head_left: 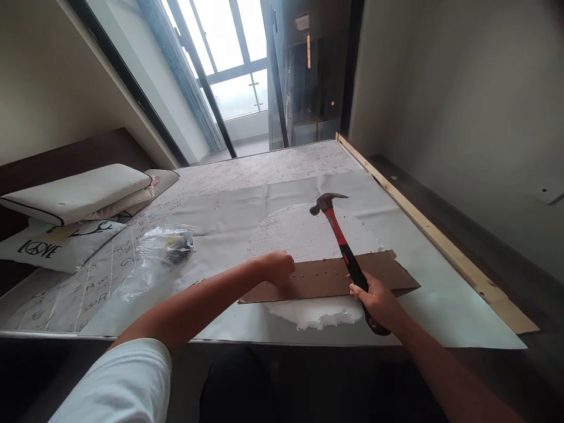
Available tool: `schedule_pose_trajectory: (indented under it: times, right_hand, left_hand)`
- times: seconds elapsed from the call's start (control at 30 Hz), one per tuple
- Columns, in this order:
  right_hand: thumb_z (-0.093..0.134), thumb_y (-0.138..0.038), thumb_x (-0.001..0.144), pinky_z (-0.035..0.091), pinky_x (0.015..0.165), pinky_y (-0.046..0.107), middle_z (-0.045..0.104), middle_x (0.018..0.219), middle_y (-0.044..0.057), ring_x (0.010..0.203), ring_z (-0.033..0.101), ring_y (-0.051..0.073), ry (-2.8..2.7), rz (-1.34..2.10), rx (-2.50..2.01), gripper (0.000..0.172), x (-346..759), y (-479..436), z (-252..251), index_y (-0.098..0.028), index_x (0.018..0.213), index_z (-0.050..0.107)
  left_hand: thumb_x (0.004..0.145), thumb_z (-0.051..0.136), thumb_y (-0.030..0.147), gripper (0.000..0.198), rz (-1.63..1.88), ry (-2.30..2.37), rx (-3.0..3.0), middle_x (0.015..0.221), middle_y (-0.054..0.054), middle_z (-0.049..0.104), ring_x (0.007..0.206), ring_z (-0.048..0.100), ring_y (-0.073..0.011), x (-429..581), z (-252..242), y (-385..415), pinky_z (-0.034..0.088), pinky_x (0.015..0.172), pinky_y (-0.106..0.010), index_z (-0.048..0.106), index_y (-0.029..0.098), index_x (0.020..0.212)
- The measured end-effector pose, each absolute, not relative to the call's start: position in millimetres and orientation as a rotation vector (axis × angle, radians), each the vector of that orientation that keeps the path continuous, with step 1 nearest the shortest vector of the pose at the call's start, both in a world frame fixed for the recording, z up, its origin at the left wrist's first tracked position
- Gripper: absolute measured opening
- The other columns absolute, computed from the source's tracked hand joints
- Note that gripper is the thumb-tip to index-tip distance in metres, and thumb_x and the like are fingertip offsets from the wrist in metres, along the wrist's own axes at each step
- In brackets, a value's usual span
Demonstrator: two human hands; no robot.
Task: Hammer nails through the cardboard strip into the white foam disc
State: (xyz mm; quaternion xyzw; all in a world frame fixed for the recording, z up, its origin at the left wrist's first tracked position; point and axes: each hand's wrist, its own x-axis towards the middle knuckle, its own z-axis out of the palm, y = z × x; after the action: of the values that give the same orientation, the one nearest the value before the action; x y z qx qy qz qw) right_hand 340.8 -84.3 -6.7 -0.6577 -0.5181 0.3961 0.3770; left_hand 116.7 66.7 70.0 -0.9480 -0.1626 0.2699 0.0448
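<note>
My right hand [374, 296] is wrapped round the black and red handle of a claw hammer [344, 247], its head raised above the foam. A brown cardboard strip [317, 288] lies across a white foam piece [304, 229] with ragged edges. Several small nail heads [325, 272] stand in a row along the cardboard. My left hand [277, 267] is closed at the left part of the strip, fingers pointing down to it; what they pinch, if anything, is hidden.
A pale sheet [220, 223] covers part of the patterned mattress [247, 170]. To the left lie a clear plastic bag [163, 252] with dark contents, pillows [79, 191] and a "LOVE" cushion [57, 244]. A wooden rail [432, 229] edges the right side.
</note>
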Motion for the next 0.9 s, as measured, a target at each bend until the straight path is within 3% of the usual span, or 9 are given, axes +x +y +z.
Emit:
schedule_pose_trajectory:
  times: [0.2,0.43,0.53,0.63,0.77,0.9]
  right_hand:
    - [0.045,-0.039,0.08,0.043,0.066,0.032,0.061,0.071,0.002,0.071,0.059,0.022,-1.349,1.004,-1.711,0.034,340.2,-84.5,-6.2,-0.017,0.104,0.057]
    - [0.043,-0.042,0.08,0.043,0.068,0.034,0.062,0.075,0.003,0.072,0.059,0.023,-1.356,1.008,-1.746,0.036,340.3,-86.7,-10.7,-0.018,0.104,0.057]
    - [0.042,-0.044,0.08,0.042,0.068,0.034,0.061,0.074,0.003,0.074,0.059,0.025,-1.367,1.012,-1.761,0.038,339.9,-86.2,-12.3,-0.019,0.104,0.056]
    - [0.041,-0.044,0.079,0.042,0.065,0.034,0.061,0.073,0.004,0.071,0.058,0.025,-1.368,1.006,-1.789,0.039,338.9,-85.8,-12.2,-0.019,0.104,0.056]
    - [0.041,-0.045,0.078,0.042,0.066,0.034,0.061,0.072,0.004,0.07,0.058,0.024,-1.354,1.004,-1.791,0.039,337.1,-86.2,-10.6,-0.018,0.102,0.055]
    - [0.041,-0.044,0.077,0.042,0.066,0.034,0.06,0.07,0.003,0.069,0.058,0.024,-1.351,1.003,-1.781,0.039,336.0,-86.4,-8.9,-0.018,0.102,0.055]
  left_hand:
    - [0.064,0.055,0.023,0.014,0.749,-0.525,-2.952,0.063,-0.006,0.065,0.056,0.053,-0.0175,136.2,77.1,74.6,0.039,0.052,-0.029,0.067,0.015,0.061]
    - [0.064,0.047,0.02,0.018,0.199,-1.097,-2.934,0.055,-0.004,0.06,0.053,0.052,-0.0128,40.4,88.6,114.7,0.038,0.052,-0.024,0.055,0.015,0.049]
    - [0.072,0.043,0.023,0.023,-0.166,-1.806,-2.729,0.056,-0.002,0.062,0.051,0.056,-0.0117,-38.3,57.8,111.2,0.041,0.053,-0.022,0.059,0.015,0.057]
    - [0.078,0.041,0.027,0.026,-0.456,-2.251,-2.458,0.072,-0.003,0.069,0.065,0.064,-0.0152,-91.9,7.9,96.9,0.048,0.062,-0.025,0.064,0.015,0.075]
    - [0.078,0.046,0.025,0.024,-0.411,-2.232,-2.358,0.091,-0.006,0.071,0.09,0.063,-0.0192,-111.0,-51.8,79.4,0.047,0.084,-0.03,0.068,0.018,0.083]
    - [0.079,0.049,0.025,0.023,-0.209,-2.117,-2.35,0.091,-0.007,0.069,0.095,0.059,-0.0228,-114.2,-76.0,72.0,0.044,0.088,-0.034,0.071,0.02,0.084]
